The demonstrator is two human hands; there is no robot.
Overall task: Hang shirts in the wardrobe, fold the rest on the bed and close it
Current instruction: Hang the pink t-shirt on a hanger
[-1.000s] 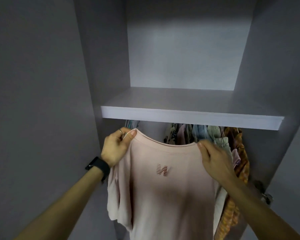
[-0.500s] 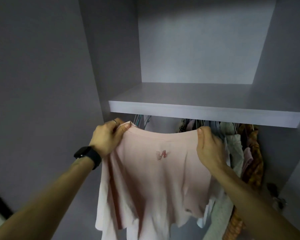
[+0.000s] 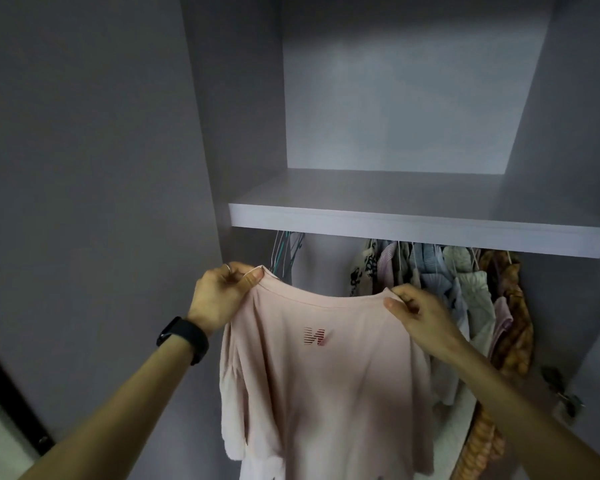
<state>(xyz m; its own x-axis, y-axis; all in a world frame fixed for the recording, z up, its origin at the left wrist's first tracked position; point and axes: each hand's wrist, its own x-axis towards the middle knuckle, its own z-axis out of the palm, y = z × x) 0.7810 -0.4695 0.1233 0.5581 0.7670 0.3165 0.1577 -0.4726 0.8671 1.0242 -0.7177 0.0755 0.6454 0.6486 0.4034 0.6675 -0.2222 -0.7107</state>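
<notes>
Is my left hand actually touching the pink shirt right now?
Touching. The head view shows the left hand pinching the pink shirt at its shoulder edge, thumb pressed on the fabric beside the neckline.

Pale pink T-shirt [image 3: 326, 375] with red striped logo [image 3: 315, 336]. Black wristband [image 3: 184, 338]. Grey-lilac wardrobe shelf [image 3: 420, 225]; orange checked garment [image 3: 515, 327] hanging far right.

Shelf [image 3: 420, 230] front hides tops of hangers [image 3: 284, 251] beneath. Shirt [image 3: 326, 393] below shelf: hem cut by bottom edge; hides lower parts of clothes [image 3: 465, 282] behind it.
</notes>
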